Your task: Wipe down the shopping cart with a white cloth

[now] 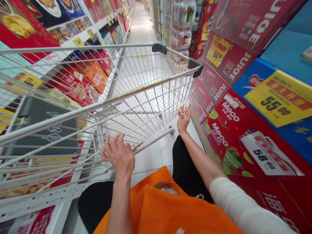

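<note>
Holding well here begins with the shopping cart (138, 89), which stands in the middle, in front of the person, its wire basket reaching from near left to far right. The left hand (119, 154) is at the near side wires, its fingers bent and a little apart; whether they clamp on a wire, I cannot tell. The right hand (183, 119) is farther away and more to the right, by the lower wires, its fingers curled close together; I cannot tell what is between them. In my judgement, both hands should take firm bars and share the force equally, so that the cart does not turn. The fingers should not go deep into the mesh, where they could be caught. A wheel (172, 129) is on the floor (151, 162) below, so feet should be kept away from it. On the left is a shelf (63, 211), and on the right are red Meco boxes (220, 135); the space is narrow, therefore small and slow movements seem better.
</note>
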Demonstrator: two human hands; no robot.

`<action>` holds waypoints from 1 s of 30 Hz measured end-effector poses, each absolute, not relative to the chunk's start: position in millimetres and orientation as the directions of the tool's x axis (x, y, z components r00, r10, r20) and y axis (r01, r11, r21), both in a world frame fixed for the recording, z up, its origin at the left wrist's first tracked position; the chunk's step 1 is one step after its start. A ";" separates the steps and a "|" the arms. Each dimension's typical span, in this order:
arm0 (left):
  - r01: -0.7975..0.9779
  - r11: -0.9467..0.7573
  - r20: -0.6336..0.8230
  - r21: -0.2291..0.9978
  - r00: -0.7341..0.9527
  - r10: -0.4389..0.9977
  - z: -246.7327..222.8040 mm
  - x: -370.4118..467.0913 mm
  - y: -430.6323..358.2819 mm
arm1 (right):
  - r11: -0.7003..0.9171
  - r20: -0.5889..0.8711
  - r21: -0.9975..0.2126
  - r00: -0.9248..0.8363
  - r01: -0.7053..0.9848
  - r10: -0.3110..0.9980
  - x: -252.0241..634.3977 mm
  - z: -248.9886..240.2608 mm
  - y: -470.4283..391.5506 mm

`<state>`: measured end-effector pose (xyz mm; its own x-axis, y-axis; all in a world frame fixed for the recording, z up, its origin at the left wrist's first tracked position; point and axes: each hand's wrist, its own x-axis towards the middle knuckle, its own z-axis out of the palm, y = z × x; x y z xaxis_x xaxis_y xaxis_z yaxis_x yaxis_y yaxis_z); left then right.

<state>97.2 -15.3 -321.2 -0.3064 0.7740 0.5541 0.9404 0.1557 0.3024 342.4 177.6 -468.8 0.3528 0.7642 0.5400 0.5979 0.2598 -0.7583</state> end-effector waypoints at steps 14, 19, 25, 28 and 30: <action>0.933 0.150 0.520 0.328 -0.311 0.796 -322.7 101.1 -9.5 | 0.211 0.459 -0.863 0.535 0.459 0.710 286.5 -462.3 149.8; 0.922 0.169 0.521 0.347 -0.339 0.783 -321.7 108.6 -1.0 | 0.315 0.526 -0.809 0.371 0.496 0.766 210.2 -476.4 85.9; 0.935 0.010 0.545 0.354 -0.215 0.810 -318.8 98.2 -20.3 | 0.442 0.615 -0.716 0.187 0.541 0.767 217.6 -481.7 81.9; 0.930 0.066 0.689 0.362 -0.315 0.653 -322.8 82.9 -53.1 | 0.283 0.535 -0.803 0.425 0.524 0.730 255.0 -472.6 123.5; 0.876 0.231 0.776 0.423 -0.482 0.406 -325.5 68.1 -72.3 | 0.251 0.509 -0.822 0.464 0.511 0.725 266.4 -467.4 141.8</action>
<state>68.1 -72.3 -325.5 -0.4816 0.4065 0.7764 0.8764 0.2306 0.4229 266.4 141.8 -467.4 0.4637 0.7252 0.5090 0.5105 0.2509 -0.8225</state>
